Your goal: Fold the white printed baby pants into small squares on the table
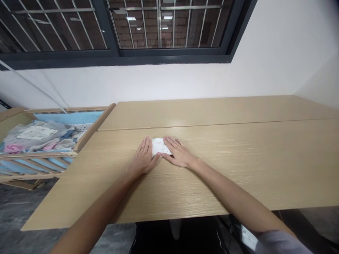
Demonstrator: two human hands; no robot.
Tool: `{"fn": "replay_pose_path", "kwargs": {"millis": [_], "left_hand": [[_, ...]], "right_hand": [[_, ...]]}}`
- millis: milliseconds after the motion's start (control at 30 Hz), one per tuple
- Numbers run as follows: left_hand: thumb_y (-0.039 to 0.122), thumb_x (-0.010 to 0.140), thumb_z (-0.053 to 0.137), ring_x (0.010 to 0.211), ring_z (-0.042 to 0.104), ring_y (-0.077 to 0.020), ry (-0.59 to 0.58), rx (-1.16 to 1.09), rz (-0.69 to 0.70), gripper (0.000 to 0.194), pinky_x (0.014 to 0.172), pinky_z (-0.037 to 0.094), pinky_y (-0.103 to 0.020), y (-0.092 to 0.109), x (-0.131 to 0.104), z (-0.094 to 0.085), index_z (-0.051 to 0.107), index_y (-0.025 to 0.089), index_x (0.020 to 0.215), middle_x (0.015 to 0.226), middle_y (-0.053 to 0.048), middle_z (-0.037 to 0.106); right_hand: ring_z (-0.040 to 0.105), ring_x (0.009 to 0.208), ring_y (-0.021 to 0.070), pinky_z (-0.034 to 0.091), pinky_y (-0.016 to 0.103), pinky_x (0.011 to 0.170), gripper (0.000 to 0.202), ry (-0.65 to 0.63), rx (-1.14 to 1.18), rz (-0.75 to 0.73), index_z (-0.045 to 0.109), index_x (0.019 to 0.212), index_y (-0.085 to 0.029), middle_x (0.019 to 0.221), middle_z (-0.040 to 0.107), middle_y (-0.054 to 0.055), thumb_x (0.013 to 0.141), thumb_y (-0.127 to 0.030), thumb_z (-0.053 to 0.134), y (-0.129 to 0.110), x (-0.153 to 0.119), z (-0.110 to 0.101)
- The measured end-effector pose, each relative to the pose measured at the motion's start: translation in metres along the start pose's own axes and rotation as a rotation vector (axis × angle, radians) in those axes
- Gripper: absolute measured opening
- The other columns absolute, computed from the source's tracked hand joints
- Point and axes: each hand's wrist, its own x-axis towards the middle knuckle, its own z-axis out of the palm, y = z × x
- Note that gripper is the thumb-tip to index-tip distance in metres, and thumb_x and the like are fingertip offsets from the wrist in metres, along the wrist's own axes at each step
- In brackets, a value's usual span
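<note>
A small white rectangular piece [159,146] with a faint print, which looks like folded cloth, lies flat on the wooden table [238,158]. My left hand [144,156] rests along its left edge, fingers stretched out and pointing away from me. Over its right side lies my right hand [178,152], also flat with the fingers extended, covering part of it. The two thumbs come close together at the near edge of the white piece. Neither hand is wrapped around anything.
A wooden crib [91,135] with a blue lining stands to the left of the table, holding a heap of clothes and cloths [39,135]. Behind the table is a white wall [169,81] with a barred window [169,28]. A seam runs across the tabletop.
</note>
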Motion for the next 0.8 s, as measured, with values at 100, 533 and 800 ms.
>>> {"fn": "replay_pose_path", "kwargs": {"millis": [100, 533, 800], "left_hand": [[0.070, 0.096, 0.032, 0.154, 0.018, -0.0383, 0.059, -0.003, 0.090, 0.092, 0.121, 0.023, -0.056, 0.000, 0.002, -0.013, 0.020, 0.000, 0.154, 0.162, -0.032, 0.022], [0.022, 0.089, 0.051, 0.128, 0.055, -0.0284, 0.066, -0.052, 0.148, 0.043, 0.109, 0.038, -0.047, -0.002, 0.008, -0.033, 0.054, 0.020, 0.131, 0.137, -0.013, 0.062], [0.037, 0.094, 0.050, 0.102, 0.064, -0.0273, 0.136, -0.412, -0.049, 0.024, 0.093, 0.050, -0.046, 0.017, 0.008, -0.060, 0.064, 0.020, 0.103, 0.106, -0.010, 0.069]], "right_hand": [[0.016, 0.154, 0.0340, 0.021, 0.056, 0.122, 0.084, 0.039, 0.015, -0.051, 0.023, 0.159, -0.011, 0.165, 0.022, 0.022, 0.098, -0.066, 0.037, 0.002, -0.001, 0.000], [0.046, 0.138, 0.0316, 0.034, 0.053, 0.114, 0.069, 0.120, 0.213, -0.043, 0.036, 0.150, -0.014, 0.148, 0.051, 0.019, 0.084, -0.024, 0.056, 0.022, 0.007, 0.004], [0.065, 0.101, 0.0241, 0.052, 0.041, 0.089, 0.043, 0.380, 0.612, 0.083, 0.046, 0.128, -0.019, 0.112, 0.068, 0.011, 0.091, -0.038, 0.057, 0.011, 0.012, -0.010]]}}
